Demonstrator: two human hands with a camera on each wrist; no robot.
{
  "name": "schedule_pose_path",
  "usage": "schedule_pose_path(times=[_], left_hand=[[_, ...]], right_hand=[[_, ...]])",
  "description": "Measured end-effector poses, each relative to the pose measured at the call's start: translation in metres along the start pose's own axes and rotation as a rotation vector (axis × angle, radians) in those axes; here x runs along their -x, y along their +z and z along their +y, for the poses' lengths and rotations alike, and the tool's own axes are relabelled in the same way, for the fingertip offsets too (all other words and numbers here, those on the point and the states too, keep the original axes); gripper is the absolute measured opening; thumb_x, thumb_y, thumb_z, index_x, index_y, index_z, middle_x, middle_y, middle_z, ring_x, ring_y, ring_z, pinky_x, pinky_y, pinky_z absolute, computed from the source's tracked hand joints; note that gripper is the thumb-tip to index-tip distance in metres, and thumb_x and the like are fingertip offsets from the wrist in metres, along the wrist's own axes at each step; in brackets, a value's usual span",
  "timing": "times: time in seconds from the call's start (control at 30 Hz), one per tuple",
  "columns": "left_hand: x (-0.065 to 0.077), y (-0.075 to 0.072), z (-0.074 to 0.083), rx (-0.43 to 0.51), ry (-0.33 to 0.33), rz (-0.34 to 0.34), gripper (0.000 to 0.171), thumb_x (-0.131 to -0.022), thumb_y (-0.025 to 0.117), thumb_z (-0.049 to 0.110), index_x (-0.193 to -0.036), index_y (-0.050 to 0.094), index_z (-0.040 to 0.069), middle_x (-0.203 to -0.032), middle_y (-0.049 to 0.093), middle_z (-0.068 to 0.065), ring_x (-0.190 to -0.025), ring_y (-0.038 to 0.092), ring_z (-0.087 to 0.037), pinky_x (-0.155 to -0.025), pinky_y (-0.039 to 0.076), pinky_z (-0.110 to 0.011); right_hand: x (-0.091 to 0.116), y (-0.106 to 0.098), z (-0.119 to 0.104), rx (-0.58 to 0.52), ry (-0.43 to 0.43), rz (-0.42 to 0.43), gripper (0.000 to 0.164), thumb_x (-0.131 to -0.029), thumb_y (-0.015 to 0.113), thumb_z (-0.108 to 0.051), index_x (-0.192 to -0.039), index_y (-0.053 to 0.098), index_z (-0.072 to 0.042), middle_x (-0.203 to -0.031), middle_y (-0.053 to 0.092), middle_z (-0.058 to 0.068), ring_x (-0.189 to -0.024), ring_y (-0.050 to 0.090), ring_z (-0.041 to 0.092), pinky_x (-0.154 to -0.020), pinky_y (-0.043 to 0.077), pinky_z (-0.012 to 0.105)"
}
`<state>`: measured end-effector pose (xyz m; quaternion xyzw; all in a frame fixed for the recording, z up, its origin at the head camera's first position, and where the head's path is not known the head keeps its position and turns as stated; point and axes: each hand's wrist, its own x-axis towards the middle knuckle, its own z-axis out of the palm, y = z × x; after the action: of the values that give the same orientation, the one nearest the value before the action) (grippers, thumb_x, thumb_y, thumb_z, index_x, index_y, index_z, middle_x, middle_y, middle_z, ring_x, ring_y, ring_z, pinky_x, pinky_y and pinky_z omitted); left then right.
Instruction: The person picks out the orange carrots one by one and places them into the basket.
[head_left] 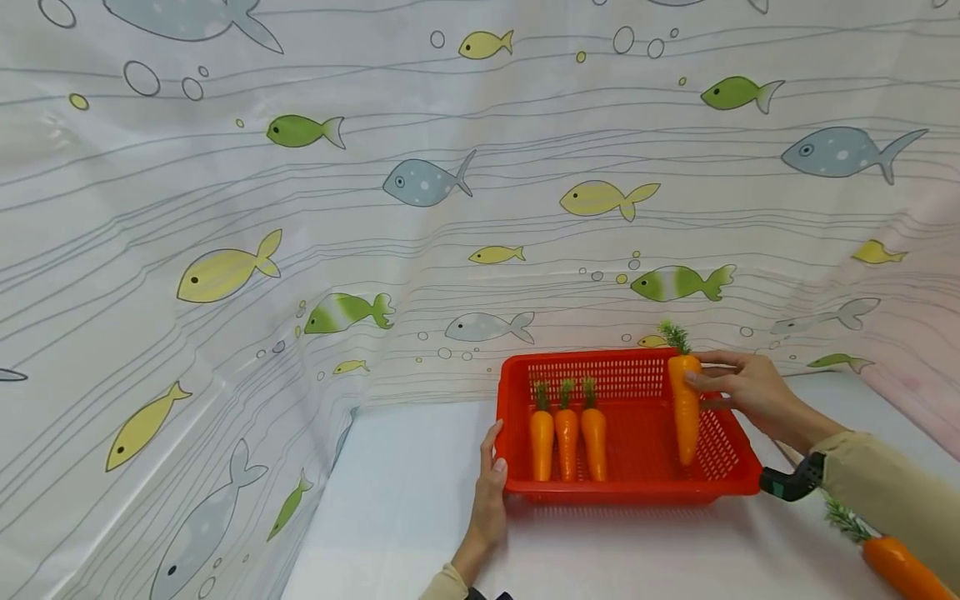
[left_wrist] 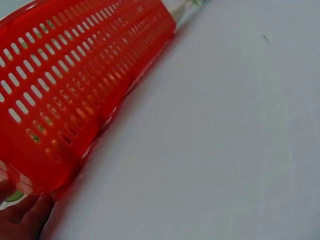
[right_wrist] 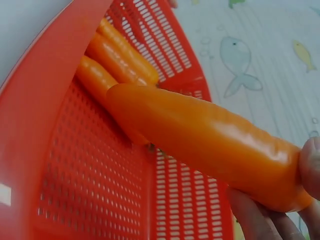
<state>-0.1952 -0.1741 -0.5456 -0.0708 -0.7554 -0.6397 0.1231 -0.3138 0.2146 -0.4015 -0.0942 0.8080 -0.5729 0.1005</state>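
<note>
My right hand point(head_left: 750, 390) grips an orange carrot point(head_left: 685, 412) near its leafy green top, holding it over the right part of a red plastic basket point(head_left: 637, 492). In the right wrist view the held carrot point(right_wrist: 210, 140) fills the middle, thumb on one side and fingers beneath. Three carrots lie side by side at the basket's left, among them a middle carrot point(head_left: 567, 446). My left hand point(head_left: 489, 500) rests against the basket's left side. In the left wrist view, fingertips of the left hand point(left_wrist: 27, 215) touch a lower corner of the basket point(left_wrist: 75, 90).
Another carrot point(head_left: 896, 567) lies on the white table point(head_left: 397, 492) at the lower right, partly hidden by my right sleeve point(head_left: 892, 492). Behind the basket hangs a fish-patterned sheet point(head_left: 420, 258), which also runs along the left side.
</note>
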Motion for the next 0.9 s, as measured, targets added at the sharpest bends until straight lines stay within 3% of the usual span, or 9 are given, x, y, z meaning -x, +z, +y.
schedule_pose_path(times=[0.2, 0.3, 0.43, 0.53, 0.77, 0.9], left_hand=[[-0.002, 0.000, 0.000, 0.011, 0.012, -0.003, 0.061, -0.108, 0.027, 0.037, -0.169, 0.020, 0.032, -0.177, 0.019, -0.003, -0.159, 0.029, -0.039, -0.124, 0.028, -0.070], [-0.002, 0.000, 0.001, 0.016, 0.014, -0.010, 0.061, -0.108, 0.027, 0.035, -0.169, 0.020, 0.032, -0.177, 0.020, -0.004, -0.158, 0.031, -0.039, -0.124, 0.029, -0.070], [-0.002, 0.000, 0.002, 0.011, 0.009, -0.009, 0.061, -0.108, 0.027, 0.035, -0.169, 0.020, 0.033, -0.177, 0.020, -0.004, -0.158, 0.031, -0.039, -0.124, 0.030, -0.070], [-0.002, -0.001, 0.003, 0.008, 0.011, -0.003, 0.061, -0.108, 0.027, 0.037, -0.169, 0.021, 0.033, -0.177, 0.020, -0.003, -0.158, 0.031, -0.038, -0.124, 0.029, -0.069], [-0.001, -0.001, 0.002, 0.011, 0.006, -0.002, 0.061, -0.107, 0.027, 0.037, -0.168, 0.021, 0.034, -0.177, 0.019, -0.002, -0.158, 0.031, -0.037, -0.125, 0.029, -0.069], [0.001, -0.001, 0.001, 0.006, 0.007, 0.003, 0.061, -0.107, 0.027, 0.033, -0.168, 0.022, 0.034, -0.177, 0.020, -0.002, -0.158, 0.031, -0.036, -0.125, 0.028, -0.069]], right_hand=[[-0.012, 0.022, -0.001, -0.039, 0.034, -0.037, 0.076, -0.101, 0.073, -0.028, -0.156, 0.040, 0.011, -0.133, 0.068, 0.018, -0.099, 0.074, 0.012, -0.092, 0.064, 0.047], [-0.016, 0.027, -0.001, -0.028, 0.053, -0.073, 0.080, -0.101, 0.073, -0.031, -0.158, 0.036, 0.011, -0.141, 0.063, 0.026, -0.103, 0.074, 0.014, -0.095, 0.063, 0.048], [-0.022, 0.031, -0.003, -0.017, 0.085, -0.111, 0.083, -0.101, 0.073, -0.035, -0.159, 0.035, 0.010, -0.146, 0.059, 0.026, -0.108, 0.072, 0.017, -0.099, 0.061, 0.049], [-0.029, 0.035, -0.003, -0.021, 0.100, -0.118, 0.083, -0.100, 0.074, -0.034, -0.158, 0.036, 0.010, -0.142, 0.062, 0.023, -0.107, 0.072, 0.017, -0.099, 0.062, 0.050], [-0.046, 0.051, 0.007, -0.081, 0.125, -0.127, 0.070, -0.097, 0.078, -0.026, -0.149, 0.049, 0.011, -0.110, 0.076, 0.003, -0.094, 0.077, 0.018, -0.092, 0.064, 0.050], [-0.050, 0.060, 0.013, -0.043, 0.143, -0.140, 0.066, -0.096, 0.078, -0.023, -0.146, 0.052, 0.012, -0.110, 0.078, 0.007, -0.092, 0.078, 0.019, -0.093, 0.064, 0.053]])
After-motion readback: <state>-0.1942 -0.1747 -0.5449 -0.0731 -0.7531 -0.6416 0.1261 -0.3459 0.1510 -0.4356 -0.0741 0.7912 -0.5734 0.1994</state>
